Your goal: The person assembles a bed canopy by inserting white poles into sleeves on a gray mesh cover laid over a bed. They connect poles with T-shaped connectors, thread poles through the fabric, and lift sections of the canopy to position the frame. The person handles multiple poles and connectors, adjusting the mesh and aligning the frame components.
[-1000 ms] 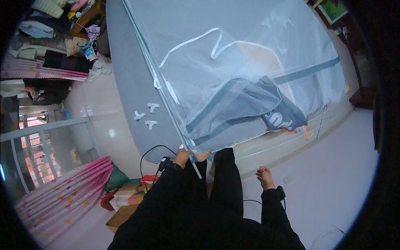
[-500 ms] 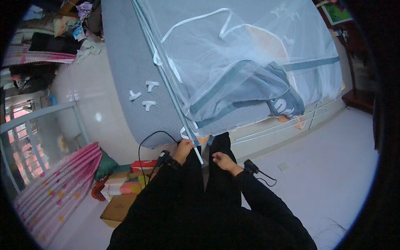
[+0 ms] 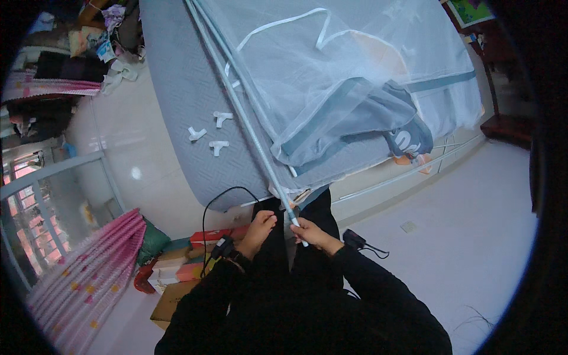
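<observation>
The right hand (image 3: 312, 233) grips a pole (image 3: 254, 137) near its white end, at the frame's lower centre; the pole slants up leftward to the top edge. The left hand (image 3: 258, 232) curls its fingers nearby; whether they hold anything cannot be told.

Soft cool light, bright window (image 3: 26, 170), glare on floor (image 3: 136, 173) — dark fisheye rim

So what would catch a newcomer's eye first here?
Probably the sheer white netting spread over the grey bed, filling the upper middle. Next, likely the long pale pole slanting across the bed, held near its end by the right hand. The pink curtain at lower left also stands out.
</observation>
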A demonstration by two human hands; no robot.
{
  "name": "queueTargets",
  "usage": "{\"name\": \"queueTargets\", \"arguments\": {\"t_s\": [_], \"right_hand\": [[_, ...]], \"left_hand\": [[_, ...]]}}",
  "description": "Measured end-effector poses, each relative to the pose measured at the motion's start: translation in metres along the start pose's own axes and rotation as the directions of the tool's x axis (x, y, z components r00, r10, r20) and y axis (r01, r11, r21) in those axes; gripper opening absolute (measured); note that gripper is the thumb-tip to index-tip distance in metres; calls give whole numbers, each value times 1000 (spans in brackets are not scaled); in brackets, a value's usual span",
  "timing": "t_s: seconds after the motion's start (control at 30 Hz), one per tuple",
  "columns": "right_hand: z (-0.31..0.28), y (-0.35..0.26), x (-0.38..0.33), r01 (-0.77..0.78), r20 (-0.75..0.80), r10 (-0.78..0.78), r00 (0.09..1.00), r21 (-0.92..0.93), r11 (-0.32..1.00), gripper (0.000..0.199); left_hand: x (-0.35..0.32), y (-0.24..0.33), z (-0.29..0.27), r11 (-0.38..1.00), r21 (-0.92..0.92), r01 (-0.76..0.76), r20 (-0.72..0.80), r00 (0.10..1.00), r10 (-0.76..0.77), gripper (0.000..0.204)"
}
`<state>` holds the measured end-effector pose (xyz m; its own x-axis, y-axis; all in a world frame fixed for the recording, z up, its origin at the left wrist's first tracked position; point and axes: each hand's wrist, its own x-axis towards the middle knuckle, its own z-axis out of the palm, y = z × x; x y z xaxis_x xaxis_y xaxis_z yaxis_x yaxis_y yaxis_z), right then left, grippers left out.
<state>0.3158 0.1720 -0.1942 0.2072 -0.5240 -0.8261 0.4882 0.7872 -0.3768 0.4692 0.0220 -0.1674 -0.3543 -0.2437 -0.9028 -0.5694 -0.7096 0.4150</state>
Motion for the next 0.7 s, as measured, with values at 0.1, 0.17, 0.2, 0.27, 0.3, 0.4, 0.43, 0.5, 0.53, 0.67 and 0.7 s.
{"name": "queueTargets", "arguments": {"t_s": [0.1, 0.17, 0.2, 0.27, 0.3, 0.4, 0.43, 0.5, 0.53, 0.67, 0.7], "right_hand": [[-3, -13, -39, 37, -46, -38, 998, -24, 999, 24], [8, -17, -56, 202, -159, -225, 961, -151, 968, 26], [14, -20, -60, 185, -208, -215, 954, -152, 971, 27], [19, -25, -71, 129, -245, -211, 946, -313, 941, 27], [22, -27, -76, 271, -238, -363, 901, -346, 898, 26], [27, -32, -90, 353, -302, -532, 791, -485, 800, 22], [26, -34, -95, 377, -307, -591, 746, -536, 755, 21], [24, -37, -110, 274, -361, -529, 768, -561, 781, 22], [23, -39, -118, 163, -417, -448, 791, -562, 811, 23], [19, -44, -159, 196, -401, -502, 766, -598, 777, 25], [15, -46, -170, 213, -413, -483, 772, -549, 808, 25]], "left_hand": [[-13, 24, 17, 995, -91, 35, 179, 984, -18, 36], [-18, 39, 35, 988, -125, -92, 438, 888, 138, 43], [-21, 43, 45, 985, -164, -49, 432, 895, 116, 44], [-20, 46, 72, 974, -209, -88, 291, 945, 147, 42], [-15, 47, 80, 975, -220, -24, 224, 972, 75, 39], [3, 42, 100, 987, -157, 28, 128, 992, -7, 33], [9, 40, 105, 997, -72, -9, 102, 995, 16, 40], [20, 43, 109, 898, 386, -213, -117, 954, 277, 42], [25, 50, 109, 710, 647, -279, -88, 897, 432, 41], [23, 100, 109, 792, 542, -282, -104, 912, 396, 40], [18, 116, 112, 908, 321, -270, -82, 947, 310, 42]]}}
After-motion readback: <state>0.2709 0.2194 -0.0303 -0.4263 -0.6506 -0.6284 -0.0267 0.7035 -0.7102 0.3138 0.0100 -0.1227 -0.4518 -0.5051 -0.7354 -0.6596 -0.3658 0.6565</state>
